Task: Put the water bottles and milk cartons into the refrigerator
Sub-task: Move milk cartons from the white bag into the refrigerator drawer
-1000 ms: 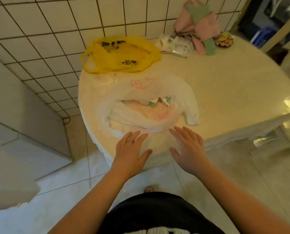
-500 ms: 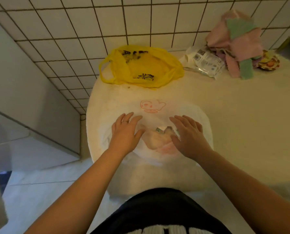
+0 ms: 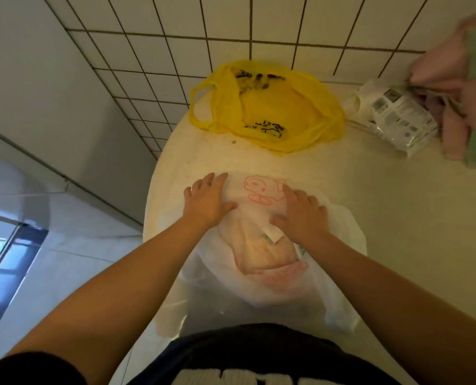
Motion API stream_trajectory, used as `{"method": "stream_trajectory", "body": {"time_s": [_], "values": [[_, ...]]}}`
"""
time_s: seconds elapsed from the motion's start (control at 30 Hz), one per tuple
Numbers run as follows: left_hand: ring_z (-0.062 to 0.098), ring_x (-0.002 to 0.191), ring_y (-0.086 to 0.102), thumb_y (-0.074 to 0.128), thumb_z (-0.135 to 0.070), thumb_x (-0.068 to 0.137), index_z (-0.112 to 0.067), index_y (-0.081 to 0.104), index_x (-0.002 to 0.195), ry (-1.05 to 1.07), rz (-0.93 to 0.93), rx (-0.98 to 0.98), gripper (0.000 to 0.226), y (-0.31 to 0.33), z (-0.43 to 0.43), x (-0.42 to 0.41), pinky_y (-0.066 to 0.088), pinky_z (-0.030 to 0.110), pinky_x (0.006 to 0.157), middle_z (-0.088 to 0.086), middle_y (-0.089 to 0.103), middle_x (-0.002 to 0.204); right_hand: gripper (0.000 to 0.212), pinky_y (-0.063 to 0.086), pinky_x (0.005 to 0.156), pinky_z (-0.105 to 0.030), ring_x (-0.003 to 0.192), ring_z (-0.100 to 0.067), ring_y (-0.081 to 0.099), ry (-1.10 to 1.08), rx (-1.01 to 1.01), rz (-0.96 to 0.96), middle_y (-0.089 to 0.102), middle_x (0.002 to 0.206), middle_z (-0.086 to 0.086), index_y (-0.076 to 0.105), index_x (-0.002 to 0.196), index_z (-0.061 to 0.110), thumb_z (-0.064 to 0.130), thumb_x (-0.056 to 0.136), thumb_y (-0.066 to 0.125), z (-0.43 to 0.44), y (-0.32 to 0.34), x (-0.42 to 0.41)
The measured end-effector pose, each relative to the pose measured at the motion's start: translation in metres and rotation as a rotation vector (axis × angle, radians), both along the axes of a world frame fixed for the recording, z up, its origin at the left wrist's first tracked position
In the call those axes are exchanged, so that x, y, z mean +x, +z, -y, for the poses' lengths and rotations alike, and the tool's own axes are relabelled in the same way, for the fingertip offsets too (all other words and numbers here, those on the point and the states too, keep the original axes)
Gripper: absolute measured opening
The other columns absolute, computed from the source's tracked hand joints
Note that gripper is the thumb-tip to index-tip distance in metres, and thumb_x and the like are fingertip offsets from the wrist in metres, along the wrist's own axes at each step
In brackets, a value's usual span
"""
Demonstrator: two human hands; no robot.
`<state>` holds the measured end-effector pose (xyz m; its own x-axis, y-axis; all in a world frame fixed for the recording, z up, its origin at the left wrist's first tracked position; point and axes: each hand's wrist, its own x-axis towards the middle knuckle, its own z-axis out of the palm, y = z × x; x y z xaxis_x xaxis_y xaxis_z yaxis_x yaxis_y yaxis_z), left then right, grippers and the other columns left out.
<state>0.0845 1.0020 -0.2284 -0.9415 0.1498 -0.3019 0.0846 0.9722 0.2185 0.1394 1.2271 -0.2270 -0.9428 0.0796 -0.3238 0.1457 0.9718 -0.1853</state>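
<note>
- Both hands were down flat: left hand [image 3: 207,200] and right hand [image 3: 300,215], palms down and fingers straight. They gripped nothing and only pressed on plastic.
- Under both palms lay the white bag [image 3: 342,240], with its red cartoon print sitting between the two hands.
- Just by the right thumb, a carton [image 3: 271,237] corner poked out at the bag's mouth, and a hint of green print showed beside the right wrist.
- The rest sat buried in a pinkish inner bag [image 3: 259,257] on the near side of the hands. No bottles showed, so I couldn't tell whether any were inside.
- The table [image 3: 159,190] edge ran just outside the left hand, and it was close.
- Past the fingertips lay a yellow bag [image 3: 270,115]. Well off beyond the right hand were a packet [image 3: 397,120] and cloths [image 3: 467,93].
- No refrigerator could be picked out for certain.
- The danger was that the film looked slick and loose. A tug on it instead of a carton could drag the whole load toward that near edge.
- A blind reach in could snag the inner bag and tip cartons out sideways.
</note>
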Motion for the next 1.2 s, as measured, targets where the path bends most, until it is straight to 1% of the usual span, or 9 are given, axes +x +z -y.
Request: {"method": "stream_trajectory", "body": {"time_s": [0.2,0.3,0.4,0.5,0.63,0.8,0.97,1.1,1.2], "values": [[0.034,0.125,0.04,0.051,-0.051,0.097,-0.031,0.046,0.14,-0.075,-0.037,0.061,0.048,-0.017,0.008,-0.016,0.044,0.046,0.097,0.004,0.04,0.145,0.058,0.041,0.096,-0.044,0.119,-0.033,0.047,0.049,-0.03,0.041,0.05,0.133,-0.008,0.039,0.14,0.027,0.052,0.091,0.055,-0.008,-0.015,-0.016],[0.035,0.11,0.048,0.048,-0.041,0.1,-0.02,0.06,0.123,-0.147,-0.133,0.067,0.033,-0.025,0.014,-0.025,0.051,0.045,0.079,0.008,0.048,0.132,0.041,0.044,0.089,-0.039,0.111,-0.031,0.052,0.03,-0.158,0.006,0.055,0.121,-0.006,0.055,0.131,0.022,0.04,0.094,0.056,-0.015,-0.016,-0.022],[0.036,0.09,0.054,0.046,-0.032,0.102,-0.012,0.058,0.109,-0.201,-0.222,0.077,0.025,-0.028,0.014,-0.035,0.047,0.041,0.06,0.013,0.054,0.112,0.022,0.041,0.073,-0.031,0.097,-0.025,0.057,-0.031,-0.251,-0.079,0.059,0.102,-0.004,0.069,0.107,0.017,0.031,0.097,0.055,-0.024,-0.016,-0.025],[0.036,0.074,0.056,0.044,-0.033,0.102,-0.012,0.051,0.106,-0.198,-0.274,0.076,0.022,-0.022,0.007,-0.052,0.042,0.038,0.052,0.012,0.056,0.097,0.022,0.046,0.074,-0.034,0.093,-0.023,0.056,-0.028,-0.182,-0.148,0.058,0.097,-0.002,0.067,0.099,0.015,0.029,0.099,0.05,-0.03,-0.014,-0.039],[0.038,0.074,0.058,0.043,-0.038,0.101,-0.013,0.05,0.105,-0.221,-0.312,0.074,0.027,-0.013,-0.001,-0.09,0.037,0.036,0.054,0.012,0.06,0.092,0.022,0.044,0.069,-0.033,0.087,-0.021,0.056,-0.121,-0.145,-0.273,0.055,0.098,-0.001,0.063,0.096,0.015,0.026,0.101,0.045,-0.03,-0.01,-0.069],[0.037,0.082,0.06,0.048,-0.04,0.1,-0.014,0.054,0.105,-0.256,-0.305,0.008,0.027,-0.018,0.004,-0.129,0.034,0.034,0.057,0.012,0.064,0.095,0.023,0.05,0.069,-0.038,0.082,-0.029,0.06,-0.097,-0.081,-0.262,0.053,0.112,-0.004,0.059,0.104,0.014,0.025,0.103,0.039,-0.02,-0.014,-0.096],[0.036,0.09,0.059,0.053,-0.028,0.097,-0.013,0.058,0.105,-0.188,-0.101,0.078,0.017,-0.048,0.004,-0.139,0.044,0.038,0.065,0.012,0.062,0.1,0.015,0.05,0.072,-0.037,0.085,-0.028,0.06,-0.087,-0.089,-0.172,0.053,0.112,-0.003,0.06,0.106,0.015,0.024,0.098,0.05,-0.02,-0.03,-0.1],[0.026,0.085,0.055,0.061,-0.012,0.089,-0.014,0.059,0.097,0.024,0.08,0.252,0.009,-0.059,0.005,-0.146,0.044,0.035,0.071,0.004,0.059,0.093,0.019,0.051,0.082,-0.039,0.095,-0.025,0.06,-0.016,-0.225,-0.124,0.06,0.109,-0.003,0.061,0.109,0.014,0.025,0.096,0.054,-0.027,-0.042,-0.088],[0.025,0.086,0.049,0.062,-0.003,0.084,-0.009,0.055,0.101,-0.027,0.058,0.256,0.019,-0.057,0.009,-0.149,0.043,0.035,0.075,0.008,0.053,0.099,0.034,0.05,0.09,-0.037,0.105,-0.021,0.059,-0.025,-0.393,-0.04,0.06,0.121,-0.001,0.053,0.124,0.017,0.036,0.096,0.055,-0.03,-0.03,-0.077]]}}
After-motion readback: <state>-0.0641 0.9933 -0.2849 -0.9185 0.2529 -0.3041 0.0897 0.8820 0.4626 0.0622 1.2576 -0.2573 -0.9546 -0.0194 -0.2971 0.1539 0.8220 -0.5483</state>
